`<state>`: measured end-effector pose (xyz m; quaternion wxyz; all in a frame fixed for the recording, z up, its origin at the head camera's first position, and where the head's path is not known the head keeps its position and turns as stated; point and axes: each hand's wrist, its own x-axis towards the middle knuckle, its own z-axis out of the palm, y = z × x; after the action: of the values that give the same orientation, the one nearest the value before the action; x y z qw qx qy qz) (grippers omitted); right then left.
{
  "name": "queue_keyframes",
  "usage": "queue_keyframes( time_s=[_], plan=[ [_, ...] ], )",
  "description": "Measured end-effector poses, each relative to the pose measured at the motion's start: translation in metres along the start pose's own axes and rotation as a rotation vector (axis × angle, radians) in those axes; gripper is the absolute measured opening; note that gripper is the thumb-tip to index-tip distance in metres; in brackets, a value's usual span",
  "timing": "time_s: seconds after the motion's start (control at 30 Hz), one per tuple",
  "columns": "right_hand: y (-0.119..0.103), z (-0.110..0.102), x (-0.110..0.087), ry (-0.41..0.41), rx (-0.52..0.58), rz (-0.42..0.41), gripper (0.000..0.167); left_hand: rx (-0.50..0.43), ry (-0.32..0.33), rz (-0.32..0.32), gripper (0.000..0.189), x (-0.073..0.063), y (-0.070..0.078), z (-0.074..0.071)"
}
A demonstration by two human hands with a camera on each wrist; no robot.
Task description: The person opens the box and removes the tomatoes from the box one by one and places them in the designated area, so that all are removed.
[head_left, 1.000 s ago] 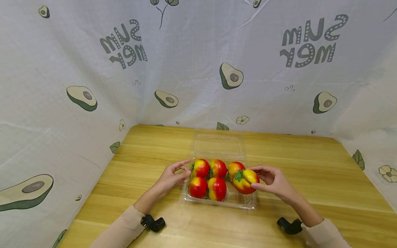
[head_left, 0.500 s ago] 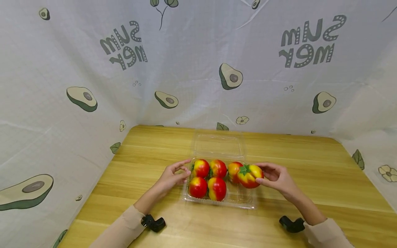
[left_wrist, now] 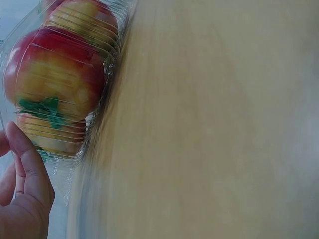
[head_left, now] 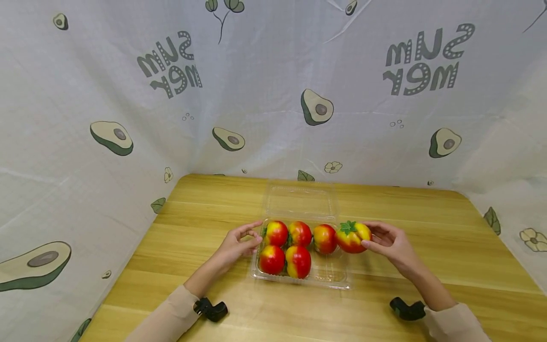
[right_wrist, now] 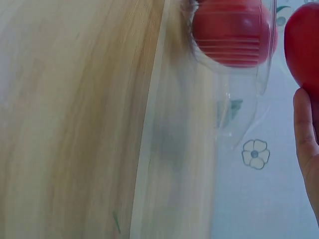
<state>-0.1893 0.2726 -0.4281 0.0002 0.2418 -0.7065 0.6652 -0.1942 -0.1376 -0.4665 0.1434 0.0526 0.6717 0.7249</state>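
Observation:
In the head view my right hand (head_left: 391, 242) pinches a red and yellow persimmon (head_left: 354, 240) with a green leafy top, thumb in front and fingers behind. It is held over the right edge of a clear plastic box (head_left: 329, 282). Three similar persimmons line the box's back row, such as the right one (head_left: 325, 239); two more sit in front, including one (head_left: 298, 262) in the middle. At the box's left rim, my left hand (head_left: 237, 244) holds the edge between thumb and fingers. The right wrist view catches only part of the held persimmon (right_wrist: 305, 47).
The hinged clear lid (head_left: 300, 202) lies folded back behind the box. All this stands on a wooden table (head_left: 205, 199), with a patterned white cloth (head_left: 265, 104) hanging behind and at the sides. Black wrist mounts (head_left: 211, 309) sit at both sleeves.
My right hand has carried the persimmon right and slightly back, from over the box's front right part to its right edge, uncovering the back right persimmon. The left hand stays at the rim.

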Motion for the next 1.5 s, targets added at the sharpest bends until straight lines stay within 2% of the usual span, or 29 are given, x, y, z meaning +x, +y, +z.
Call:
queue_keyframes(
  time_s=[0.27,0.6,0.83,1.0,1.27,1.5],
  plan=[
    [0.003,-0.007,-0.001,0.01,-0.003,-0.004,0.039,0.001,-0.004,0.0,0.054,0.0,-0.001,-0.001],
    [0.006,-0.016,-0.002,0.061,-0.009,0.062,0.04,0.002,-0.001,0.005,0.054,0.001,-0.003,-0.002],
    [0.006,-0.023,0.001,0.112,-0.147,0.152,0.032,0.001,0.001,0.001,0.054,0.002,-0.004,-0.002],
    [0.006,-0.029,0.005,0.15,-0.227,0.217,0.039,0.003,0.003,0.0,0.054,0.001,-0.003,-0.002],
    [0.013,-0.036,0.007,0.186,-0.184,0.221,0.033,-0.002,0.001,-0.004,0.054,0.0,-0.002,-0.001],
    [0.016,-0.04,0.011,0.215,-0.213,0.244,0.039,-0.012,-0.001,-0.008,0.055,0.0,-0.001,-0.001]
  ],
)
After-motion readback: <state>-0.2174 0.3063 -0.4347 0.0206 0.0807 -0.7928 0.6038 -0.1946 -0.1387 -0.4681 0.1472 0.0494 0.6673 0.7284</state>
